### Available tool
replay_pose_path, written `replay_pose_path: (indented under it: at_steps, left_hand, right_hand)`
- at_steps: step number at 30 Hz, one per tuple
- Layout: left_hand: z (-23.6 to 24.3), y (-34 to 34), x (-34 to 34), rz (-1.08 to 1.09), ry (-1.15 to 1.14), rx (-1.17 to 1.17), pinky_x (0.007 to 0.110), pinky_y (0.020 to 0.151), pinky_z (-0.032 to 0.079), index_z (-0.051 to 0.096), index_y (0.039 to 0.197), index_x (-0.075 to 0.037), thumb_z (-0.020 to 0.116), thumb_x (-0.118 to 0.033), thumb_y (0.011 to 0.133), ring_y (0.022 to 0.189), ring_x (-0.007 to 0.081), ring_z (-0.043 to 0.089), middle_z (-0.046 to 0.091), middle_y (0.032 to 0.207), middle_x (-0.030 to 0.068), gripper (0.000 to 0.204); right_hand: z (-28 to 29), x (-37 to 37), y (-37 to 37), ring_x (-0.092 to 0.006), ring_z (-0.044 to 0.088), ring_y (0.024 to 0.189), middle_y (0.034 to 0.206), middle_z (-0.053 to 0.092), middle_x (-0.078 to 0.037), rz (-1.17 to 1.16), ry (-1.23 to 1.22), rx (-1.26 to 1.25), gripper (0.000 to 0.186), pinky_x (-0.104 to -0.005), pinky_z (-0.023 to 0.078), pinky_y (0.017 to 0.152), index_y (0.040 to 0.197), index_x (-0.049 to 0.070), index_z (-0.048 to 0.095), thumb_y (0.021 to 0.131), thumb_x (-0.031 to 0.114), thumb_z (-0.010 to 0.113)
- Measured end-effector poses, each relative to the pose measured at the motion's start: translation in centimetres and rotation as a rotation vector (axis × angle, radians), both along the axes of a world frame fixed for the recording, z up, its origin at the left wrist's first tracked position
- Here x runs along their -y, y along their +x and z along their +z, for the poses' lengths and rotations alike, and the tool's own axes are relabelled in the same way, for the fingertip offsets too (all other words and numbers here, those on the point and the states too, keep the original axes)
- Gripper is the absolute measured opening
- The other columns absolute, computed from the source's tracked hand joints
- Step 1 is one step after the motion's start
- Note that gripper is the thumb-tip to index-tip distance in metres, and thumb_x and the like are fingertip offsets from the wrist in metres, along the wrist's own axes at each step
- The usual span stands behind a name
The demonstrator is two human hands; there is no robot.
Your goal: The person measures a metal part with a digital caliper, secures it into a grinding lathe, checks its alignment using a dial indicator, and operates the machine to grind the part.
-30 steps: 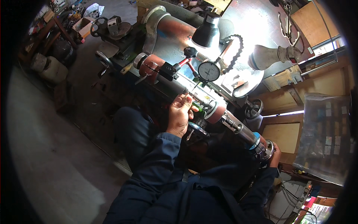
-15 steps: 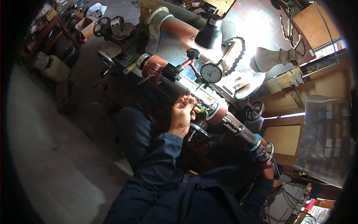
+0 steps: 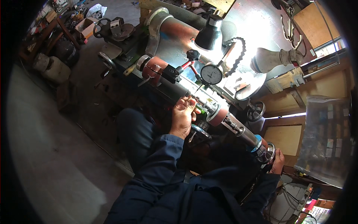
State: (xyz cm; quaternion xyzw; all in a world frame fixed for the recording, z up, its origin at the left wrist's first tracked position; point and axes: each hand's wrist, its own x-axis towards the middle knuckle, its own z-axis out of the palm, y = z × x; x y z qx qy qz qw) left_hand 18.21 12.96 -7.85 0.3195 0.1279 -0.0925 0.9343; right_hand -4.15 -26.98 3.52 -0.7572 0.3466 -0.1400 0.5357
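Observation:
My left hand (image 3: 182, 116) is closed in a pinch at the bright middle of the machine, below a round white-faced dial indicator (image 3: 211, 74). What its fingertips hold is hidden. A metal spindle (image 3: 213, 107) runs just right of those fingers into a reddish housing (image 3: 218, 116). At the machine's lower right end, my right hand (image 3: 277, 162) grips the right side of a chrome handwheel (image 3: 273, 150). Red jointed arms with a black knob (image 3: 193, 55) carry the indicator from a black block (image 3: 171, 73). A second handwheel (image 3: 201, 131) sits just below my left hand.
A black work lamp (image 3: 209, 35) lights the machine from above. Another lamp head (image 3: 266, 59) lies at the right, near a metal table (image 3: 250, 15). More handwheels (image 3: 107, 59) stick out at the left. A hanging plastic sheet (image 3: 323, 140) is at far right.
My right hand has moved up and outward around the handwheel, from below its rim to its right side. The left hand keeps its pinch in nearly the same spot.

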Motion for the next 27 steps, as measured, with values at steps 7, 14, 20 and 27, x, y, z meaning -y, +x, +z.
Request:
replay_pose_path:
  at_steps: [7, 14, 20, 27]
  left_hand:
    - [1.5, -0.2, 0.2, -0.059, 0.073, 0.019, 0.021, 0.047, 0.043, 0.059, 0.107, -0.009, 0.067, -0.014, 0.098, 0.066, 0.0115, 0.064, 0.065, 0.094, 0.0033, 0.012]
    - [3.7, -1.1, 0.3, -0.227, 0.235, 0.126, 0.019, 0.050, 0.041, 0.061, 0.111, -0.007, 0.076, -0.020, 0.093, 0.066, 0.0067, 0.062, 0.064, 0.091, -0.0011, 0.027]
    - [3.7, -0.5, 0.4, -0.230, 0.285, 0.094, 0.020, 0.059, 0.049, 0.061, 0.118, -0.003, 0.075, -0.014, 0.092, 0.082, 0.0066, 0.065, 0.071, 0.105, 0.0043, 0.031]
    - [4.3, -0.2, 1.3, -0.181, 0.329, 0.205, 0.027, 0.076, 0.054, 0.068, 0.109, 0.001, 0.076, -0.013, 0.092, 0.088, 0.0111, 0.065, 0.071, 0.099, 0.0062, 0.024]
  right_hand:
    - [-2.0, 5.2, 0.3, -0.0059, 0.050, 0.052, 0.072, 0.061, 0.001, 0.141, -0.156, -0.086, 0.037, -0.0227, 0.040, 0.047, 0.100, 0.003, 0.067, 0.106, 0.036, 0.053]
    - [7.8, 2.7, 0.7, -0.0135, 0.058, 0.066, 0.095, 0.062, -0.009, -0.105, -0.570, -0.188, 0.039, -0.0271, 0.052, 0.064, 0.123, -0.001, 0.058, 0.097, 0.027, 0.066]
    - [12.4, -9.3, 5.7, -0.0291, 0.062, 0.110, 0.106, 0.064, -0.014, 0.195, -0.532, 0.504, 0.038, -0.0431, 0.046, 0.104, 0.130, 0.000, 0.052, 0.093, 0.005, 0.061]
    - [10.1, -18.6, 13.9, -0.0368, 0.063, 0.116, 0.121, 0.064, -0.027, 0.697, -0.791, 0.806, 0.040, -0.0476, 0.053, 0.099, 0.127, -0.001, 0.051, 0.094, 0.011, 0.069]
